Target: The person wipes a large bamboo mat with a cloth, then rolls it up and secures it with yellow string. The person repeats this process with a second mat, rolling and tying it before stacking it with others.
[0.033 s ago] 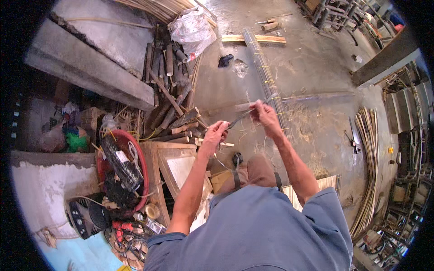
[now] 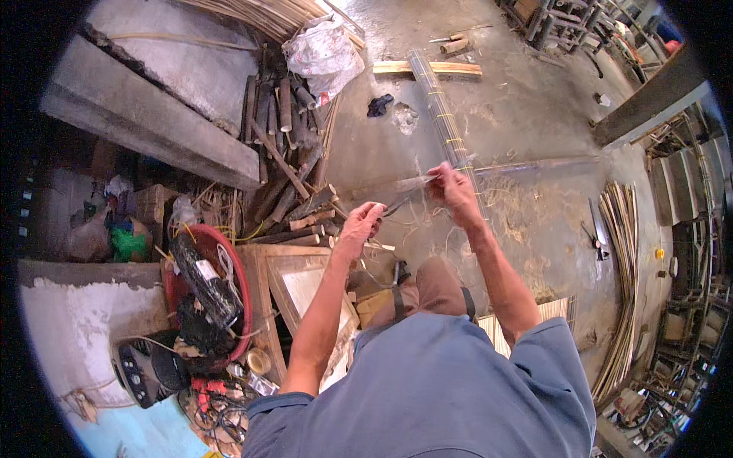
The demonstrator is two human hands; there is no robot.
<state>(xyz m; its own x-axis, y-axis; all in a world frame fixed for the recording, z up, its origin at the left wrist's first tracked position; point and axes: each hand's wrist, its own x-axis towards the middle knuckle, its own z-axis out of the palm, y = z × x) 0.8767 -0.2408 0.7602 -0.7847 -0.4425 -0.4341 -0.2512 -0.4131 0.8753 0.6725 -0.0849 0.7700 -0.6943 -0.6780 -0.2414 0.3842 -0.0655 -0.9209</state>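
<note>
A thin, dark, flat strip point(image 2: 402, 202) stretches between my two hands, above the floor in front of my knees; its material is not clear. My left hand point(image 2: 363, 224) pinches its lower end between thumb and fingers, and a loose length seems to hang below that hand. Higher and to the right, my right hand point(image 2: 456, 195) is closed on the other end, its fingertips slightly blurred. Just beyond the right hand lies a long narrow bundle of thin slats point(image 2: 435, 99), bound at intervals with yellow ties.
Bamboo pieces point(image 2: 286, 107) are heaped at the left beside a white plastic bag point(image 2: 324, 57). A wooden cabinet point(image 2: 267, 282) and a red tub point(image 2: 243, 294) stand near my left arm. Long slats point(image 2: 630, 267) and a large blade point(image 2: 598, 224) lie at the right.
My right hand has shifted slightly, and the strip's angle differs a little. Both hands keep hold of it.
</note>
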